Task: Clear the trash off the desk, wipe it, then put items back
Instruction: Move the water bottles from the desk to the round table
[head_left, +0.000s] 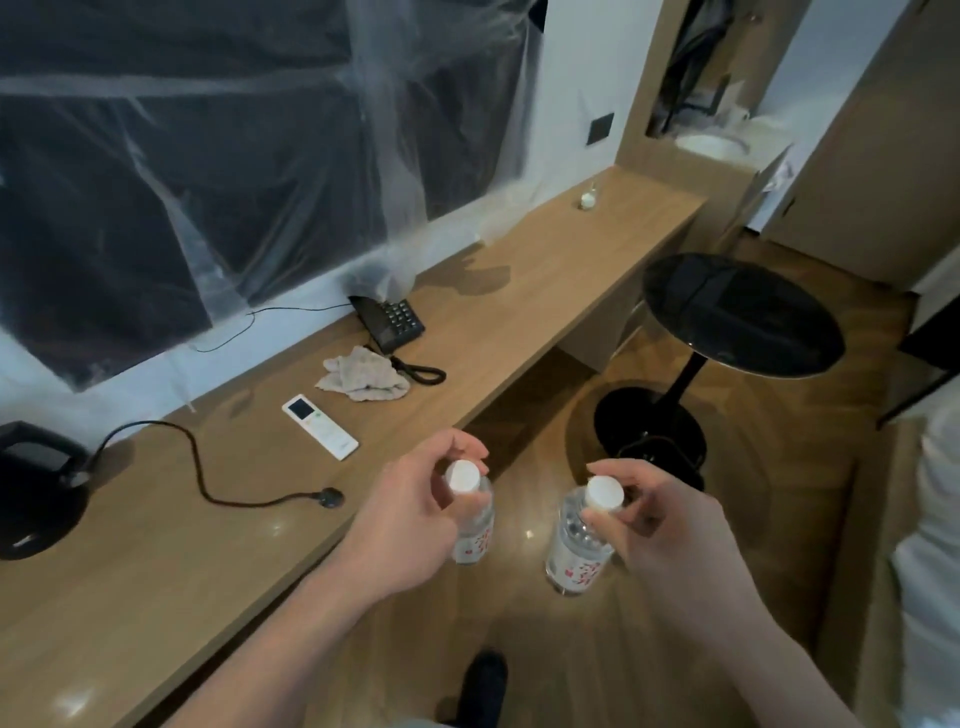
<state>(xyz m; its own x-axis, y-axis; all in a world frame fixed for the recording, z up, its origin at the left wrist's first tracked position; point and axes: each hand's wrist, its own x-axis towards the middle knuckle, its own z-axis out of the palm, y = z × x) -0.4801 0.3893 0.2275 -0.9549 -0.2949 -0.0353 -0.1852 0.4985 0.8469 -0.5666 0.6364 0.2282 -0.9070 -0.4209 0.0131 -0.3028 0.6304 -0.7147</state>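
My left hand (410, 525) grips a clear water bottle (475, 535) with a white cap and a red-printed label, holding it by the neck just off the desk's front edge. My right hand (654, 525) grips a second bottle (576, 551) of the same kind by its neck, out over the floor. Both bottles hang upright. On the long wooden desk (156, 571) lie a crumpled grey cloth (363, 376), a white remote control (320, 427) and a black telephone (392, 322) with its coiled cord.
A black kettle (31, 493) stands at the desk's left end, its cable and plug (330, 498) trailing across the top. A small glass (588, 200) sits at the far end. A round black stool-table (737, 312) stands on the wooden floor to the right.
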